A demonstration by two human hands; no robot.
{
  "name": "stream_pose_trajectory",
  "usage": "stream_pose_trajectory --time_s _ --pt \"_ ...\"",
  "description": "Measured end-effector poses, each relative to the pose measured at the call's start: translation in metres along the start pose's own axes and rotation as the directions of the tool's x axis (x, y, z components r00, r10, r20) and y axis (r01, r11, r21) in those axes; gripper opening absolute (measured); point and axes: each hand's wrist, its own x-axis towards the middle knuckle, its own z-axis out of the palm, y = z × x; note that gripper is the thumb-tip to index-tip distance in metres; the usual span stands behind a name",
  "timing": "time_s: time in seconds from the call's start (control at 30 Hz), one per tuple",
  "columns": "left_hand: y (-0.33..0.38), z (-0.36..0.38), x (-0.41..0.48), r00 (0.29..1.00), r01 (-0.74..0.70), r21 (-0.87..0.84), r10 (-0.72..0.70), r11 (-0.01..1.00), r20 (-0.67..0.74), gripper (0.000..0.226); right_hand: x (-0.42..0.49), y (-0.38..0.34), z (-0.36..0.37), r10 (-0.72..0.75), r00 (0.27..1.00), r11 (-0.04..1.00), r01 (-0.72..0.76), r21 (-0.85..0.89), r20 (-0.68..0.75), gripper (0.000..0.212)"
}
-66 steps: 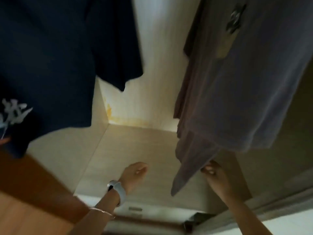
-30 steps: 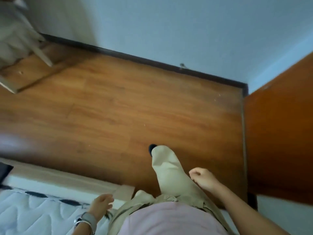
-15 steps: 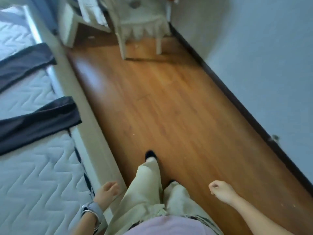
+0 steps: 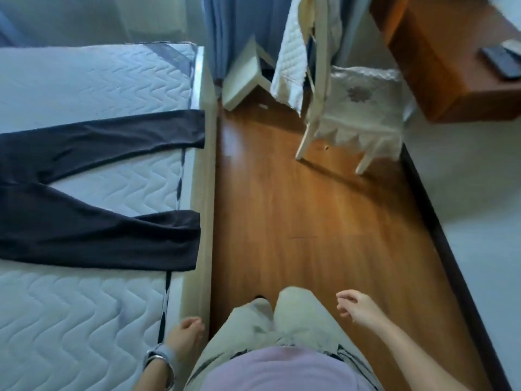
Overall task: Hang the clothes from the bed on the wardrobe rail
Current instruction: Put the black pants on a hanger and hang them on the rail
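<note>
Low in view, loosely curled and empty: left hand over the bed's edge, right hand above the wooden floor. Further on, laid flat across the quilted mattress, legs towards the floor side: black trousers. Beyond, by the blue curtain: lace-covered white chair, wooden desk.

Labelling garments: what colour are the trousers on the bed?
Dark, black or near-black trousers, plain, lying flat on the white quilted mattress. Head view, the only one.
</note>
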Motion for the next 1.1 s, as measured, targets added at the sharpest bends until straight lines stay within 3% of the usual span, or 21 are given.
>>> stream_pose_trajectory --time_s 0.13,0.3,0.4,0.6,0.83,1.1 --pt "0.061 0.008 0.018 0.999 -0.027 -0.154 0.024 0.988 -0.022 0.013 0.055 -0.049 -0.035 0.054 0.998 0.996 -0.052 -0.070 0.030 0.011" --pt "0.106 0.022 0.061 0.981 0.109 -0.361 -0.159 0.926 -0.112 0.028 0.142 -0.110 -0.081 0.087 0.990 0.964 -0.055 -0.260 0.114 0.012" --pt "0.145 0.041 0.072 0.952 0.196 -0.483 -0.284 0.853 -0.115 0.023 0.190 -0.166 -0.119 0.091 0.986 0.937 -0.036 -0.348 0.142 0.011" --pt "0.233 0.052 0.077 0.942 0.051 -0.581 -0.232 0.813 -0.242 0.016 0.270 -0.307 -0.166 -0.073 0.991 0.896 0.116 -0.429 0.115 0.012" --pt "0.249 0.036 0.085 0.902 0.126 -0.690 -0.372 0.713 -0.219 0.026 0.304 -0.466 -0.100 -0.212 0.929 0.857 0.326 -0.398 0.304 0.013" --pt "0.233 0.001 0.128 0.873 0.234 -0.782 -0.479 0.578 -0.093 0.027 0.317 -0.543 0.002 -0.200 0.861 0.718 0.454 -0.527 0.468 0.013"
